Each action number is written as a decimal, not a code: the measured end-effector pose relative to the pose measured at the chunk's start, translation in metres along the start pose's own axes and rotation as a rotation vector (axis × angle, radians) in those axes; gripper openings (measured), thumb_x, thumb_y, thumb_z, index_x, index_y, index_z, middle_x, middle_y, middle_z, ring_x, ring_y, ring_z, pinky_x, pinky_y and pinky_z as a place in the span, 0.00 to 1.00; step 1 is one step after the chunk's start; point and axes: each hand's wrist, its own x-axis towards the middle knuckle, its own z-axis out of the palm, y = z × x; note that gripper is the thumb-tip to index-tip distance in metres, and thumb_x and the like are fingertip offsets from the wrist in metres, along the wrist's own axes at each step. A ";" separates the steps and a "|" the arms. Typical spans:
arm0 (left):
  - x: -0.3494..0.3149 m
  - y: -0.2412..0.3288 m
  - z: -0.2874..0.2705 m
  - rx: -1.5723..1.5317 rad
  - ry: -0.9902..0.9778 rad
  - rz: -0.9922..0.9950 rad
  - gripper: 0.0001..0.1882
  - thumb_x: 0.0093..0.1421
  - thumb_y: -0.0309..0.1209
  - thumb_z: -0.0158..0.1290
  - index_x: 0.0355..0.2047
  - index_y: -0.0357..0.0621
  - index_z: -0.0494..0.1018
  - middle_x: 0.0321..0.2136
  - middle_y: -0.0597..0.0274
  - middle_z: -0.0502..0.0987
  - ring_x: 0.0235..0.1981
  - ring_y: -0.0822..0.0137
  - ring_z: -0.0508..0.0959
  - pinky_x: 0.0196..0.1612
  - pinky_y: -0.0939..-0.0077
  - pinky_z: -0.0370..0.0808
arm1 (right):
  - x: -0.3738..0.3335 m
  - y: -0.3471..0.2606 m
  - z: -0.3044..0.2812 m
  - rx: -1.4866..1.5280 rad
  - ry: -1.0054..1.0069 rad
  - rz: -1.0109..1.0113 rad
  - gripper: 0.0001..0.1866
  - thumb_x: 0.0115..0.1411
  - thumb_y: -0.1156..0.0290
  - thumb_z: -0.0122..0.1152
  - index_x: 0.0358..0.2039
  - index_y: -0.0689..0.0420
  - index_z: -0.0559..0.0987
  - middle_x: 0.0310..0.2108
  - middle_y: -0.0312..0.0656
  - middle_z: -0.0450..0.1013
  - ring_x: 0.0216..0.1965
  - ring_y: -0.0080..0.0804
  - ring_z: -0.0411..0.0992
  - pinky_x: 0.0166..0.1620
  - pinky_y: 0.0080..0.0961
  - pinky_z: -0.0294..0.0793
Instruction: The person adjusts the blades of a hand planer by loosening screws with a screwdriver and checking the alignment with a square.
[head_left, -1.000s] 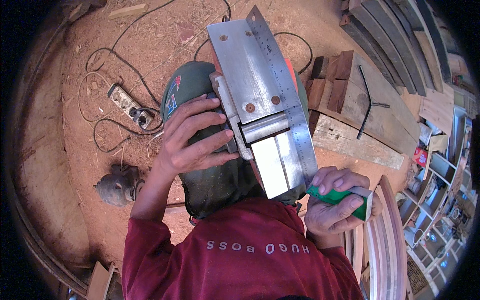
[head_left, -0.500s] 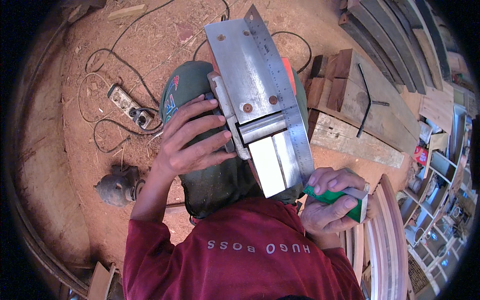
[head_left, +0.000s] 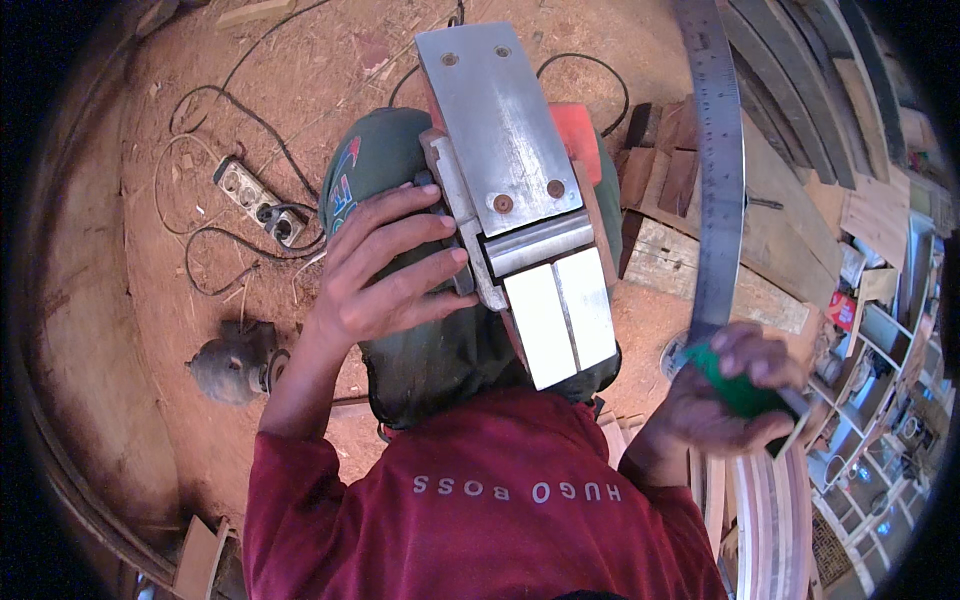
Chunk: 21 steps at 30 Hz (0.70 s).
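An electric hand planer (head_left: pixel 495 130) lies upside down across my lap, its metal sole facing up. The sole has a long plate with screws, a cutter drum in the gap, and a shorter bright plate nearer me. My left hand (head_left: pixel 375 270) grips the planer's left side, fingertips along the edge of the body. In my right hand (head_left: pixel 740 400) is a try square (head_left: pixel 718 200), held by its green handle. Its long, marked steel blade points away from me, right of the planer and apart from it. Motion blurs my right hand slightly.
A power strip (head_left: pixel 258 205) with cables lies on the dusty floor at left, near a dark grinder-like motor (head_left: pixel 235 368). Stacked timber (head_left: pixel 665 262) stands beyond my right knee. Curved laminated wood (head_left: pixel 775 520) is at lower right, before cluttered shelves (head_left: pixel 880 400).
The try square has lifted off the planer's sole and moved right with my right hand. My left hand stays on the planer, which has shifted only slightly.
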 end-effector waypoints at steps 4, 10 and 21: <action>0.001 -0.003 0.007 -0.025 -0.012 -0.013 0.27 0.44 0.43 0.77 0.43 0.46 0.83 0.46 0.54 0.82 0.54 0.44 0.82 0.55 0.47 0.82 | 0.012 0.078 -0.022 -0.304 0.055 -0.067 0.14 0.63 0.74 0.64 0.49 0.56 0.83 0.36 0.41 0.80 0.35 0.37 0.77 0.41 0.36 0.79; 0.017 -0.022 -0.010 0.012 -0.160 0.023 0.41 0.39 0.48 0.79 0.54 0.50 0.79 0.60 0.50 0.75 0.63 0.42 0.76 0.63 0.38 0.73 | 0.041 0.142 -0.069 -1.101 -0.292 -0.435 0.23 0.51 0.80 0.66 0.51 0.56 0.82 0.35 0.47 0.76 0.35 0.48 0.76 0.38 0.40 0.75; 0.131 -0.056 -0.002 0.215 -0.799 0.394 0.71 0.19 0.52 0.76 0.73 0.66 0.64 0.73 0.55 0.63 0.74 0.48 0.62 0.76 0.40 0.56 | 0.032 0.196 -0.193 -1.511 -0.547 -0.244 0.21 0.61 0.63 0.67 0.54 0.52 0.78 0.47 0.43 0.73 0.50 0.46 0.72 0.56 0.45 0.68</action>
